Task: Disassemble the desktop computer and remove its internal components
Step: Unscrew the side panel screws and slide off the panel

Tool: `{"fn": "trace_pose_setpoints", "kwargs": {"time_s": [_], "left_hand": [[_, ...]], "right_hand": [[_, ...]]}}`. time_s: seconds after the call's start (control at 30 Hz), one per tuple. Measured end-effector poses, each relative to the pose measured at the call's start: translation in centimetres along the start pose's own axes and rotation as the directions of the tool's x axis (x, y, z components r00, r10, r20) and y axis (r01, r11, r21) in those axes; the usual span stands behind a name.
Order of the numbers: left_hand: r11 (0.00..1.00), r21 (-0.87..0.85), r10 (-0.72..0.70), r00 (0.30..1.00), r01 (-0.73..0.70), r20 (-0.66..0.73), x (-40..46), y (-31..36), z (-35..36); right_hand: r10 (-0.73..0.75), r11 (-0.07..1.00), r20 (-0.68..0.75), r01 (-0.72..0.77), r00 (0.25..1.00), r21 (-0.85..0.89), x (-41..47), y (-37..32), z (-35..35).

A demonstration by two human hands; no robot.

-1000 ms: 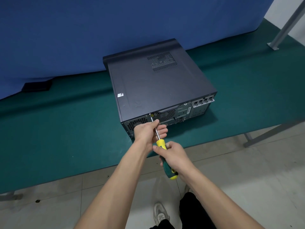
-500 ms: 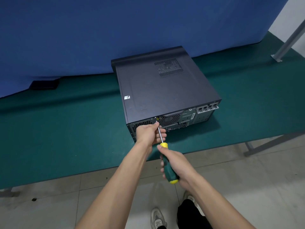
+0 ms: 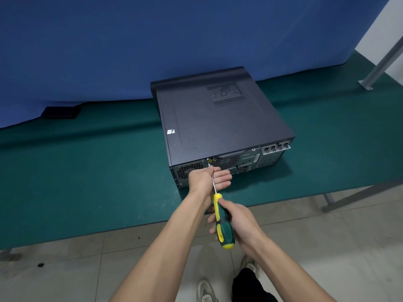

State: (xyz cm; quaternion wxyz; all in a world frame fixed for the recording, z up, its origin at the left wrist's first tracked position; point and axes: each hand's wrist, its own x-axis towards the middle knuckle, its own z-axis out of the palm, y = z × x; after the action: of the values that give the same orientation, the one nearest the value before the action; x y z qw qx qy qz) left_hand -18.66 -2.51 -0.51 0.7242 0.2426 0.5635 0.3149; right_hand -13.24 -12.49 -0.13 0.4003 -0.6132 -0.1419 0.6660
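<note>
A dark grey desktop computer (image 3: 220, 120) lies flat on the green table (image 3: 87, 182), its rear panel facing me. A screwdriver (image 3: 221, 223) with a green and yellow handle points at a screw near the top edge of the rear panel. My right hand (image 3: 239, 223) grips the handle. My left hand (image 3: 207, 179) steadies the metal shaft just behind the tip, thumb and fingers pinching it. The case lid is closed, so the inside is hidden.
A blue curtain (image 3: 152, 40) hangs behind the table. A small black object (image 3: 61, 111) lies at the back left under the curtain. Metal frame legs (image 3: 379, 62) stand at the right. The table's front edge is close to my shoes (image 3: 205, 290) on the tiled floor.
The camera view has shifted slightly, so the computer sits lower in the frame. My right hand has turned on the screwdriver handle. The tip stays at the same screw.
</note>
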Motion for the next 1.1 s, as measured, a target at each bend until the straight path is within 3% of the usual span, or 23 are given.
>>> {"fn": "trace_pose_setpoints", "kwargs": {"time_s": [0.07, 0.17, 0.23, 0.33, 0.4, 0.47, 0.53, 0.7, 0.8, 0.9, 1.03, 1.1], "left_hand": [[0.999, 0.051, 0.013, 1.0, -0.013, 0.004, 0.1, 0.0, -0.5], [0.996, 0.067, 0.062, 0.996, -0.058, -0.061, 0.1, 0.1, -0.4], [0.998, -0.001, 0.058, 0.995, -0.058, -0.081, 0.1, 0.0, 0.1], [0.996, -0.066, 0.057, 0.996, -0.061, -0.066, 0.3, -0.2, 0.5], [0.998, -0.04, 0.047, 0.998, -0.049, -0.047, 0.2, -0.2, 0.2], [0.995, 0.084, 0.066, 0.996, -0.06, -0.062, 0.1, 0.0, -0.2], [0.987, 0.138, 0.089, 0.992, -0.077, -0.085, -0.1, 0.1, -0.4], [0.999, 0.02, 0.051, 0.997, -0.05, -0.059, -0.2, 0.1, 0.2], [0.996, 0.086, 0.039, 0.999, -0.038, -0.011, 0.1, 0.2, -0.4], [0.975, 0.202, 0.114, 0.99, -0.096, -0.08, 0.2, 0.2, -0.6], [0.995, 0.074, 0.076, 0.994, -0.071, -0.072, 0.2, 0.0, 0.0], [0.996, 0.072, 0.055, 0.998, -0.052, -0.037, 0.4, 0.1, -0.2]], "right_hand": [[-0.108, 0.993, -0.08, 0.105, 0.991, -0.047, 0.1, 0.2, 0.1], [-0.161, 0.972, -0.222, 0.116, 0.962, -0.202, 0.4, 0.4, 0.1], [-0.087, 0.972, -0.186, 0.042, 0.979, -0.231, 0.1, 0.1, 0.0], [0.098, 0.995, -0.003, -0.098, 0.995, -0.008, -0.2, -0.5, -0.4], [0.026, 1.0, 0.008, -0.026, 1.0, 0.006, -0.2, -0.4, -0.5], [-0.093, 0.994, -0.089, 0.087, 0.992, -0.072, 0.2, 0.2, -0.2], [-0.133, 0.985, -0.185, 0.109, 0.974, -0.133, 0.5, 0.4, 0.1], [0.063, 0.998, 0.033, -0.064, 0.997, 0.026, 0.1, -0.3, 0.0], [-0.063, 0.996, -0.034, 0.061, 0.997, -0.059, 0.2, -0.1, -0.2], [-0.121, 0.989, -0.126, 0.108, 0.985, -0.1, 0.6, 0.3, 0.2], [0.019, 1.0, 0.017, -0.019, 1.0, -0.005, 0.3, -0.3, 0.0], [-0.013, 0.999, 0.04, 0.011, 0.999, 0.053, 0.4, -0.3, -0.4]]}}
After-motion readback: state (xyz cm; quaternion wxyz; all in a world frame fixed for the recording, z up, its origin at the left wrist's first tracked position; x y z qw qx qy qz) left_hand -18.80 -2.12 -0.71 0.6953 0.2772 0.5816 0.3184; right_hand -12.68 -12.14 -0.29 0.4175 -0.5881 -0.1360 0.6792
